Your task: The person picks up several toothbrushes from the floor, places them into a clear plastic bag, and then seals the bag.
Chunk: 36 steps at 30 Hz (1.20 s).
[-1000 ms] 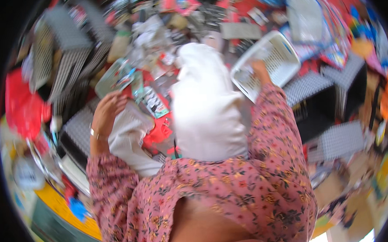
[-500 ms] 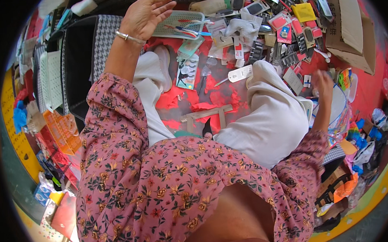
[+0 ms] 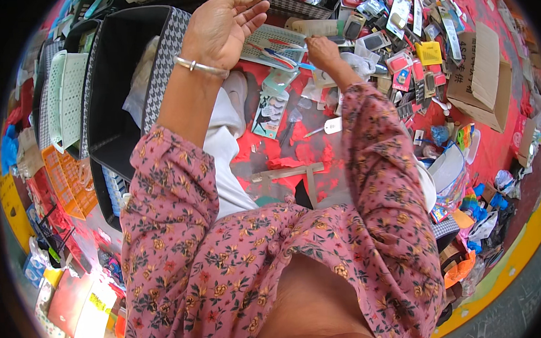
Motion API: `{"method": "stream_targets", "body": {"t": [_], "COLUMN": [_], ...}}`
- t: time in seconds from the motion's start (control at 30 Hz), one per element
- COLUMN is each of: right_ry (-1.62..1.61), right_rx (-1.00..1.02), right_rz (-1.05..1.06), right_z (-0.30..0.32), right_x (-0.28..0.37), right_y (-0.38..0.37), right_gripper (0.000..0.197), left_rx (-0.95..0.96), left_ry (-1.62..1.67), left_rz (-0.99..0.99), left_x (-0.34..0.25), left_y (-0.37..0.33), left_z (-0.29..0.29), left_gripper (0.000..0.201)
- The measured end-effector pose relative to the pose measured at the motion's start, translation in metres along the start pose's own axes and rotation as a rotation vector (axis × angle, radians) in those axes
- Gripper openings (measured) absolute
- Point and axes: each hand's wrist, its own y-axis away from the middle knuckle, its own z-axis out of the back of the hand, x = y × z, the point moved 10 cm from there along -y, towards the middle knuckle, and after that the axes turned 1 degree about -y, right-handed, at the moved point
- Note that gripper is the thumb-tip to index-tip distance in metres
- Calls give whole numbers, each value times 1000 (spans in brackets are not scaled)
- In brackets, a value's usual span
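Our right hand (image 3: 325, 53) curls by a basket (image 3: 285, 35), top middle; we can't tell its grip. Our left hand (image 3: 223, 27) is wide. An upper-left black bin (image 3: 112, 98) holds a bag (image 3: 143, 79); red and blue things (image 3: 282, 59) lie in the basket, which is pale green.

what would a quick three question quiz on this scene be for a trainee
1. Fill in: the silver bangle is on the person's ____ wrist.
2. True or false: in this view, the cardboard box lies to the right of the orange basket.
3. The right hand is nearest to:
a) the cardboard box
b) the orange basket
c) the pale green basket beside the left hand

Key: 1 left; 2 true; 3 c
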Motion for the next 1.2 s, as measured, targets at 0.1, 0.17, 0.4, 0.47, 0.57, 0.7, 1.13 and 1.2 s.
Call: {"method": "stream_targets", "body": {"t": [0.1,0.17,0.4,0.47,0.57,0.7,1.13,1.2], "right_ry": [109,188,-205,-148,-298,-558,-640,-687], "right_rx": [-130,-124,3,-173,-308,-84,52,64], "right_rz": [-152,-254,-361,-482,-618,-455,-599,-594], "right_z": [-25,-41,-65,-42,-22,-65,-172,-179], "right_x": [-10,-9,6,-39,-104,-107,6,4], "right_y": [-6,-1,18,33,76,86,110,107], "right_gripper": [17,17,16,17,18,20,32,37], "left_rx": [110,137,144,142,175,13,98,86], "left_ry": [-144,-125,-101,-101,-130,-72,-95,-105], "left_rz": [10,51,109,111,143,174,110,114], "left_x": [6,11,15,15,17,20,5,7], "left_y": [-13,-13,-7,-4,-8,-2,-10,-12], "left_z": [3,6,-5,-4,-3,-11,11,6], "left_gripper": [38,37,37,37,36,22,31,31]}}
